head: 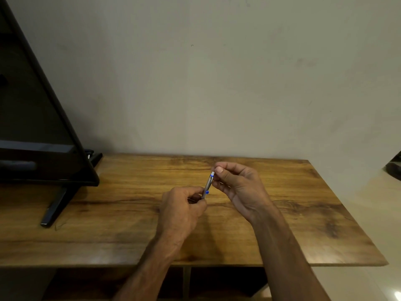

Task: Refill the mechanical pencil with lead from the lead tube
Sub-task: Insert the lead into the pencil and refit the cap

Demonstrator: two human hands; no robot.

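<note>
A slim grey mechanical pencil (208, 183) with a blue dot on its side and a white top end stands tilted above the middle of the wooden table (130, 224). My left hand (181, 210) grips its lower part, and the tip is hidden inside the fist. My right hand (236, 183) is just right of the pencil, thumb and fingers pinched at its white top end. Whether those fingers hold anything else is too small to tell. No lead tube is visible.
A black monitor (36, 131) on a stand (54, 209) occupies the table's left end. A plain wall rises behind the table. A dark object (393, 168) shows at the right edge of the view. Open shelves lie below the tabletop.
</note>
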